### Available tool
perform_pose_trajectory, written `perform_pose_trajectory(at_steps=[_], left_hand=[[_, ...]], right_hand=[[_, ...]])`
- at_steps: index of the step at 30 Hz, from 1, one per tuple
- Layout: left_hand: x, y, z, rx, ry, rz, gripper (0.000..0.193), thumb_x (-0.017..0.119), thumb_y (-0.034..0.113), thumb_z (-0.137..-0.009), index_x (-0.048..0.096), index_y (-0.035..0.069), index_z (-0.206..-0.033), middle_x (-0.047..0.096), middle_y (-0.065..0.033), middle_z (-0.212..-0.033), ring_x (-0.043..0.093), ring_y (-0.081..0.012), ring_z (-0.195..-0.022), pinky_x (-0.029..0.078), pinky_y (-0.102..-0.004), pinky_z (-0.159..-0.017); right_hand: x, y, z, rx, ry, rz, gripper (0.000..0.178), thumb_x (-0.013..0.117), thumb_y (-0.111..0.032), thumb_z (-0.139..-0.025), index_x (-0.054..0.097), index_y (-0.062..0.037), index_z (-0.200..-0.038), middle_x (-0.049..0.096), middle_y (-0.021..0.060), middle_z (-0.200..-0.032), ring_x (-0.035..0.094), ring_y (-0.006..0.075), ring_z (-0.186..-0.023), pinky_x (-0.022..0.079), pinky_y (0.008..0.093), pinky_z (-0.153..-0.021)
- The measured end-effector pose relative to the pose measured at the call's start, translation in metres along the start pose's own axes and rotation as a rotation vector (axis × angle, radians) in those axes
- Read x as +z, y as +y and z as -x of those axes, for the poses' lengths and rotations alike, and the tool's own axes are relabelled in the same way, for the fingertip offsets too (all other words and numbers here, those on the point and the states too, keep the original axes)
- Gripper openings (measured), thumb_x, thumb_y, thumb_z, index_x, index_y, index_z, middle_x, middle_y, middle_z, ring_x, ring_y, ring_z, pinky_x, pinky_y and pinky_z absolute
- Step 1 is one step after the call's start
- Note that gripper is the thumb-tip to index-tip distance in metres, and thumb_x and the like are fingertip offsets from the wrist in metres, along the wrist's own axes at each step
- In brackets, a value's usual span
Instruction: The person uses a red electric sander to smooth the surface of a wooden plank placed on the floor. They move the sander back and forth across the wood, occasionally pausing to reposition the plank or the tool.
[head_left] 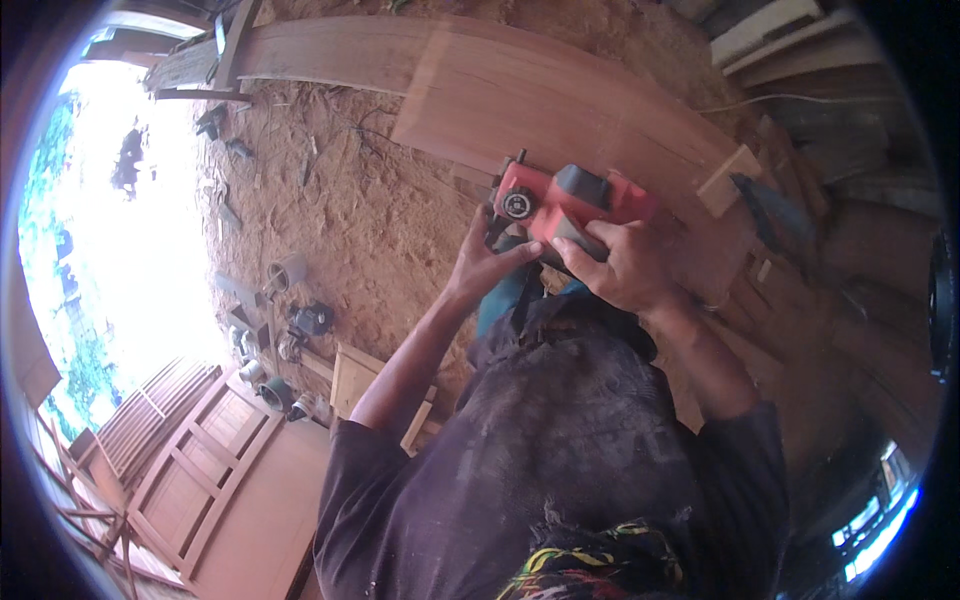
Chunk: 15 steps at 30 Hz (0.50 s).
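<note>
Power planer (555,210) — red and black.

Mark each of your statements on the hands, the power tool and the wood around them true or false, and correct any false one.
1. The left hand and right hand are both on the red power tool. True.
2. The right hand wears a thick glove. False: the right hand is bare.
3. A round dial sits toward the picture-left end of the red power tool. True.
4. A wide board extends beyond the red power tool, farther from the person. True.
5. The wide board is bright blue. False: the wide board is reddish brown.
</note>
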<state>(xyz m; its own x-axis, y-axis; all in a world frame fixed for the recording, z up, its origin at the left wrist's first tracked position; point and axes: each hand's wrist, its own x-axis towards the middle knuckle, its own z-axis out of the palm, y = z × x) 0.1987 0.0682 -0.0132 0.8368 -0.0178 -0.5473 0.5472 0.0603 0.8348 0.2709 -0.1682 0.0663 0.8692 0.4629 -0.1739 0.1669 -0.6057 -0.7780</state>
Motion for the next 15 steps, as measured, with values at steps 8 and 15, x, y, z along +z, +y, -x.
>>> perform_pose_trajectory(at_steps=[8, 15], left_hand=[[-0.165, 0.029, -0.038, -0.016, 0.069, -0.124, 0.076, 0.087, 0.025, -0.095, 0.053, 0.003, -0.159, 0.067, -0.0085, -0.144, 0.063, -0.0197, -0.131, 0.048, -0.0361, -0.112], [-0.257, 0.004, -0.058, -0.016, -0.026, -0.037, 0.070, 0.075, 0.028, -0.104, 0.048, 0.004, -0.163, 0.062, -0.0075, -0.152, 0.062, -0.0186, -0.134, 0.049, -0.0357, -0.114]], right_hand=[[0.099, -0.071, -0.124, -0.087, -0.013, -0.006, 0.050, 0.069, -0.054, -0.102, 0.083, -0.0058, -0.104, 0.074, 0.0219, -0.072, 0.077, 0.0376, -0.067, 0.059, 0.0492, -0.062], [0.112, -0.111, -0.157, -0.030, -0.127, -0.101, 0.047, 0.065, -0.054, -0.098, 0.081, -0.0125, -0.111, 0.080, 0.0187, -0.090, 0.079, 0.0375, -0.082, 0.062, 0.0517, -0.085]])
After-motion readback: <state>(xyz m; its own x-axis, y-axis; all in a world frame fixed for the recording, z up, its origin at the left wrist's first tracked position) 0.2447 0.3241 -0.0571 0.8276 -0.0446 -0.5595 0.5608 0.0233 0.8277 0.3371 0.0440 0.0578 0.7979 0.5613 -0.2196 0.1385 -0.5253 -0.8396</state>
